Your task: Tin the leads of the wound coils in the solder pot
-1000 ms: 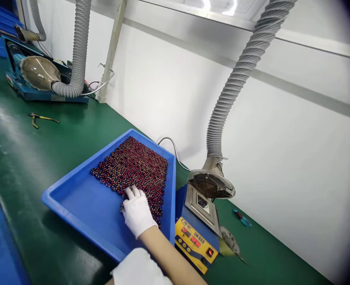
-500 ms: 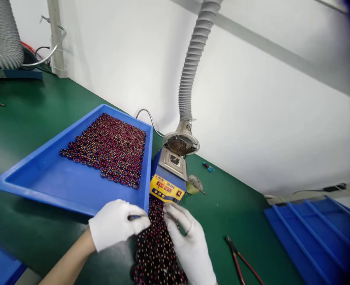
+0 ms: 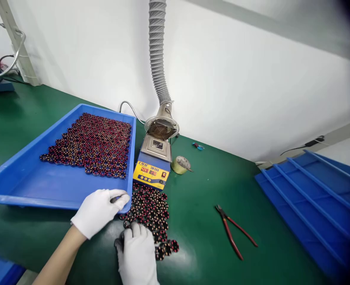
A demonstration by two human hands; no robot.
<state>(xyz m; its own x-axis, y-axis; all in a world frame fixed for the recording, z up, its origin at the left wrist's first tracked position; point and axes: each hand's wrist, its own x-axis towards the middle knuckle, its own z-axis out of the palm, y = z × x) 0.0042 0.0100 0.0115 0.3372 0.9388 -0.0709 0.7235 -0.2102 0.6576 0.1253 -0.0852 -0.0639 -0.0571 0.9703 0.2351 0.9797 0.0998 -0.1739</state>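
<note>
Both my hands wear white gloves. My left hand [image 3: 96, 210] is closed in a pinch at the near right corner of a blue tray [image 3: 29, 186], its fingertips pressed together on something I cannot make out. My right hand [image 3: 137, 253] lies on the near edge of a patch of small dark red wound coils [image 3: 151, 213] spread on the green bench, fingers curled down onto them. The blue tray holds several more of the same coils [image 3: 88, 144] packed in its far right part.
A blue-and-yellow solder pot [image 3: 153, 162] sits behind the loose coils under a ribbed fume hose [image 3: 157, 51]. A small tin [image 3: 180, 164] stands to its right. Red-handled pliers [image 3: 233, 230] lie on the bench [image 3: 210, 206]. Blue slatted trays [image 3: 311, 198] lie at the right.
The view has swung right and down. My left hand left the coils in the tray and came to its near corner. My right hand came into view and now rests on the loose coils.
</note>
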